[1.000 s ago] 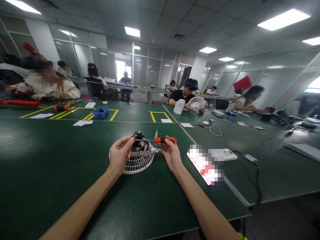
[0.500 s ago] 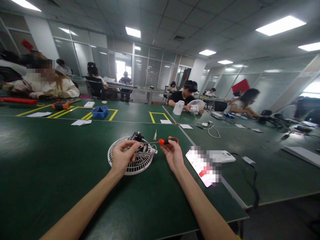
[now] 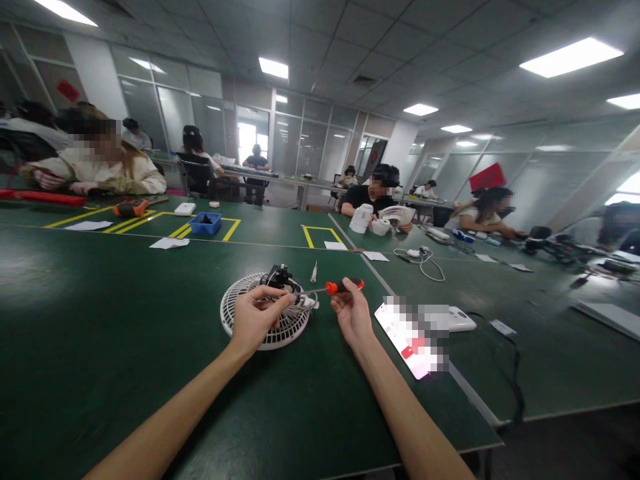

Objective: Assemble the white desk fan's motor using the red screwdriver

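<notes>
My right hand [image 3: 353, 312] is closed around the orange and black handle of a screwdriver [image 3: 332, 288], held nearly level with its thin shaft pointing left. At the shaft's far end the thumb and forefinger of my left hand [image 3: 260, 315] are pinched together. Whether a small part sits between those fingertips cannot be made out. Beneath and behind my left hand lies a round white fan grille [image 3: 235, 303]. On it rests a black motor assembly [image 3: 277, 276] with a white cable. A small white pointed piece [image 3: 314, 272] stands just behind the screwdriver.
A lit phone [image 3: 400, 337] and a white device [image 3: 457, 319] lie right of my hand. Farther back are a blue tray [image 3: 205, 223], paper slips and a coiled cable [image 3: 427, 263]. Across the green table, a person [image 3: 373, 197] handles white fan parts; another person sits at left.
The view has shifted slightly, so the scene sits a little farther right. Both hands keep their hold at the screwdriver. The person opposite has tilted the white fan part.
</notes>
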